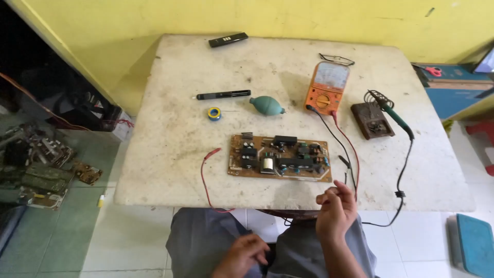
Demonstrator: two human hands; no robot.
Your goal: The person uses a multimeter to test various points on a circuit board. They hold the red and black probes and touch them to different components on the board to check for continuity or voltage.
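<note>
A brown circuit board (280,158) lies near the front edge of a stained white table (175,134). My right hand (335,210) is raised just below the table's front edge, fingers loosely curled, next to the black and red leads running from an orange multimeter (326,87). Whether it pinches a lead I cannot tell. My left hand (242,255) rests low on my lap, fingers bent, with nothing seen in it. A red probe (210,155) lies left of the board.
On the table: a teal rubber blower (267,105), a solder spool (214,113), a black pen-shaped tool (224,94), a soldering iron (396,117) on its stand (372,120), glasses (336,58), a remote (228,39). Old boards (41,170) lie on the floor at left.
</note>
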